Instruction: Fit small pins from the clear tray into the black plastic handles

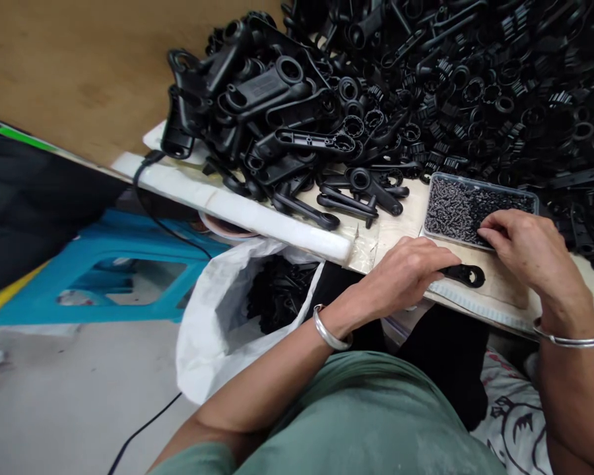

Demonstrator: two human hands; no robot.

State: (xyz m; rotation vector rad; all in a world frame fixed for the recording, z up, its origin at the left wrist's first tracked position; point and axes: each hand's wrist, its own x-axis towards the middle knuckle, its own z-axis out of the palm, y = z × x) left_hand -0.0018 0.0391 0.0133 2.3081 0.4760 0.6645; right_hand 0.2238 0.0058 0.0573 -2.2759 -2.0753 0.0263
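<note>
My left hand [416,267] is closed on one end of a black plastic arm piece [468,274], whose ringed end sticks out to the right over the table edge. At the clear plastic box [430,227], filled with small dark metal screws [455,210], my right hand [527,247] reaches over the near rim. Its thumb and forefinger are pinched together among the screws. Whether a screw is between those fingertips is too small to make out.
A big heap of black plastic arms [267,92] and ring parts [470,89] covers the table's back. A white foam strip [228,208] runs along the front edge. Below stand a white sack [202,330] of black parts and a blue stool [103,247]; a cable [146,204] hangs down.
</note>
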